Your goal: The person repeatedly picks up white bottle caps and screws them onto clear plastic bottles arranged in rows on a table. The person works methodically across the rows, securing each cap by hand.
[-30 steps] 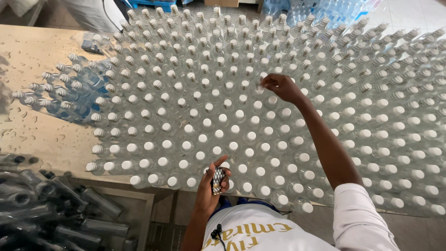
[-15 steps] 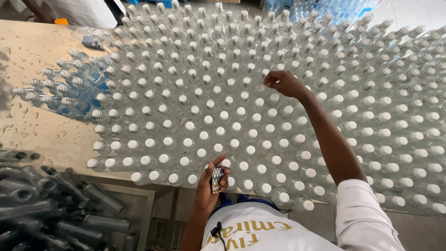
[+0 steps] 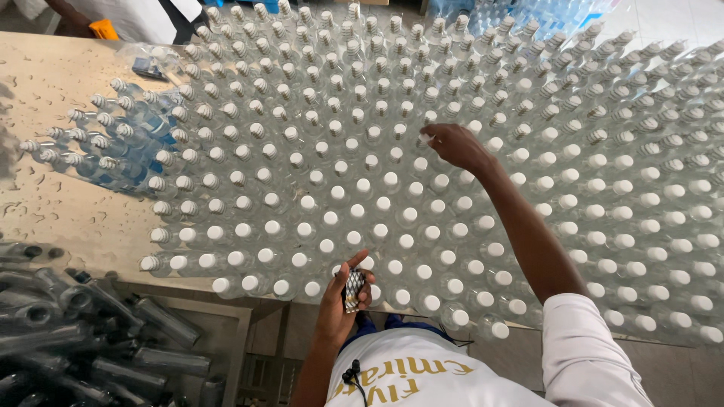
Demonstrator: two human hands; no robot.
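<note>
Gripping a small patterned stack [image 3: 353, 289] upright, long axis pointing away from the body, the left hand [image 3: 343, 298] clenches it at the bench [image 3: 68, 218] edge. Farther right, the right hand [image 3: 458, 145] has fingers [image 3: 431, 136] pinching a bottle cap [image 3: 424, 139].

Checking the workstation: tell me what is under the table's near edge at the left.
Below the table edge lies a pile of empty clear bottles on their sides, uncapped, beside a metal frame. The floor under them is covered, and the space further beneath the table is hidden.

White shirt [image 3: 581, 354], gold lettering, black clip-on microphone [image 3: 351, 372].
</note>
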